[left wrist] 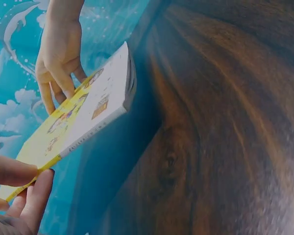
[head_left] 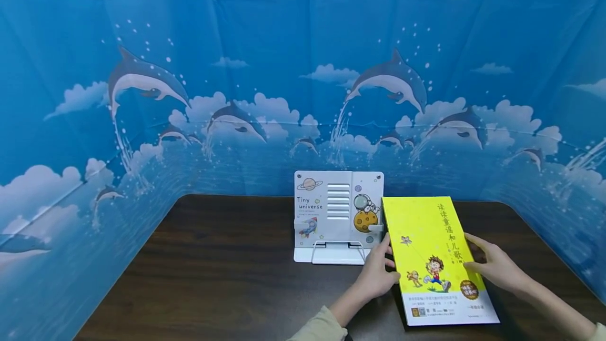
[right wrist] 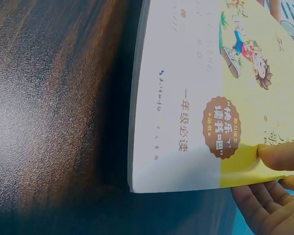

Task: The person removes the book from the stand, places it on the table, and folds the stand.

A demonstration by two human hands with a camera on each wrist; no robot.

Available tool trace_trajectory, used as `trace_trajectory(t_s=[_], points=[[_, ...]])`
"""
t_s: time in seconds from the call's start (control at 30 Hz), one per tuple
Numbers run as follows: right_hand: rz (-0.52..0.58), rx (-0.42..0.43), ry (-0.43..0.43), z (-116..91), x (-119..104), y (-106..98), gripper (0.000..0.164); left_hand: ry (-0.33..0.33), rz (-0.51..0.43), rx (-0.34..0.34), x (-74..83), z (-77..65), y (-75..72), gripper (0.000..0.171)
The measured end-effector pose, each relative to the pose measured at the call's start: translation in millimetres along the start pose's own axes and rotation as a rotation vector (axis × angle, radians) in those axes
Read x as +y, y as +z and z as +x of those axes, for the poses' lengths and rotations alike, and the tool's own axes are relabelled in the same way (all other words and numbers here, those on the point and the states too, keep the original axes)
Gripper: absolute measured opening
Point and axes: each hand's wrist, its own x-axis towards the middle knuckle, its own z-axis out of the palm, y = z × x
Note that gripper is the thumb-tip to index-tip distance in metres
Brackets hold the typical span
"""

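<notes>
A yellow book [head_left: 421, 246] with a white lower band and a cartoon running child on its cover is held between both hands. My left hand [head_left: 377, 270] grips its left edge by the spine; in the left wrist view the thumb lies on top and the fingers [left wrist: 36, 200] curl beneath. On the opposite edge my right hand [head_left: 499, 264] pinches the book, its thumb [right wrist: 281, 155] on the cover and fingers underneath. In the left wrist view the book is tilted, its lower end raised over the tabletop. Just left of it stands a white book stand [head_left: 338, 214] with space drawings.
The dark wooden table [head_left: 213, 267] extends to the left and in front of the stand. A wire holder [head_left: 338, 246] runs along the stand's lower ledge. Behind the table hangs a blue cloth [head_left: 265, 67] printed with dolphins and clouds.
</notes>
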Motion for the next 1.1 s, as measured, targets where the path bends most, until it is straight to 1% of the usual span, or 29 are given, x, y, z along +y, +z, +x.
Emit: trace_trajectory(t_s=[0.2, 0.3, 0.5, 0.57, 0.7, 0.9, 1.1], points=[[0.0, -0.025, 0.036, -1, 7, -1, 0.072, -0.051, -0.054, 0.003, -1.9, 1.0, 8.4, 0.083], [0.012, -0.037, 0.051, -1, 11, -1, 0.072, -0.065, -0.077, 0.009, -4.2, 3.4, 12.3, 0.082], [0.008, -0.044, 0.119, 3, 19, -5, 0.072, -0.091, -0.107, 0.064, -9.4, 12.1, 19.6, 0.074], [0.006, -0.041, 0.138, 5, 21, -5, 0.073, -0.094, -0.101, 0.086, -10.6, 14.8, 21.0, 0.072], [0.022, -0.03, 0.156, 9, 22, -5, 0.072, -0.117, -0.118, 0.117, -12.7, 18.7, 22.3, 0.069], [0.051, -0.031, 0.202, 12, 26, -4, 0.071, -0.159, -0.17, 0.126, -15.4, 20.4, 26.3, 0.065], [0.082, -0.051, 0.258, 13, 34, -1, 0.068, -0.182, -0.226, 0.152, -24.5, 21.0, 31.4, 0.063]])
